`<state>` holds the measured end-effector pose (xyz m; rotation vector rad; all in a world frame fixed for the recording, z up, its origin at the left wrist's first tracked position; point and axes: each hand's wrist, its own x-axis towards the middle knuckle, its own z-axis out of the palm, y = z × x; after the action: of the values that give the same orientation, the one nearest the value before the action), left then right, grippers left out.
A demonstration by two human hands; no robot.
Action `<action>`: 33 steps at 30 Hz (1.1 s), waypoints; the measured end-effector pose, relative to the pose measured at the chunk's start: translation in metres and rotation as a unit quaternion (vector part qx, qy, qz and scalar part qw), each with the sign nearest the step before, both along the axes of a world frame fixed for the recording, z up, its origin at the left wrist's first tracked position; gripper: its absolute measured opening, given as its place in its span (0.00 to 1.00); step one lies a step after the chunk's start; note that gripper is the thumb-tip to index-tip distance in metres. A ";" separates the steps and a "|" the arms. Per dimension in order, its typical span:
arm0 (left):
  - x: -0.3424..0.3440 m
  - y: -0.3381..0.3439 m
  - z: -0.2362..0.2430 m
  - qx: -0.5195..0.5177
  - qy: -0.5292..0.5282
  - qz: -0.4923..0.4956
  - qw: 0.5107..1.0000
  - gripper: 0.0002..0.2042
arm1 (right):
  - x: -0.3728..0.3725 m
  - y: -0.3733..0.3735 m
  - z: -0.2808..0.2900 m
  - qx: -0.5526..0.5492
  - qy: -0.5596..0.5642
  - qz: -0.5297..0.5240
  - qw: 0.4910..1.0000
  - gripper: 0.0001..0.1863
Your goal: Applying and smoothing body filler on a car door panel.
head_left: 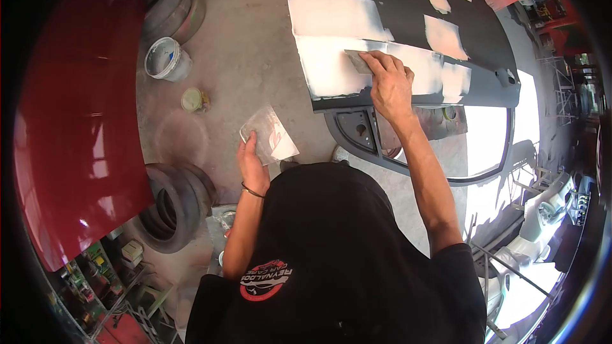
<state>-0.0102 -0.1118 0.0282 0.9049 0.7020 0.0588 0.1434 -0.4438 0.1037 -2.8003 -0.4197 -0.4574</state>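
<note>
A dark grey car door (398,0) lies in front of me, patched with pale filler (325,67). My right hand (392,89) grips a flat grey spreader (357,62) between thumb and fingers. Its blade lies over the filler along the door's lower pale band; whether the edge presses on the surface I cannot tell. Off to the left and lower, my left hand (253,169) holds a thin, flat mixing board (260,132) by its edge, with the thumb on top. A smear of pinkish-white putty (276,140) shows on the board.
The door's window frame (491,177) reaches toward me under my right forearm. Left of me are a glossy red body panel (83,127), stacked tyres (162,207), more tyres (159,0), a white bucket (167,60) and a small can (192,100). Metal stands (510,267) are at lower right.
</note>
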 end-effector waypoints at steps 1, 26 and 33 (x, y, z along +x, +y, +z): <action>0.000 -0.001 0.002 0.000 -0.002 -0.004 1.000 0.22 | 0.019 0.005 0.002 -0.027 0.019 -0.011 0.999 0.31; 0.052 -0.111 0.089 -0.185 -0.037 -0.159 0.969 0.22 | -0.136 0.015 0.047 0.487 0.071 0.114 0.863 0.29; 0.067 -0.165 0.130 -0.218 -0.043 -0.188 0.957 0.22 | -0.142 -0.014 0.041 0.365 -0.012 0.181 0.913 0.45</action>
<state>0.0569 -0.2770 0.1582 0.5911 0.4258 -0.3821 0.0010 -0.4577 0.1443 -1.9435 -0.6079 -0.4444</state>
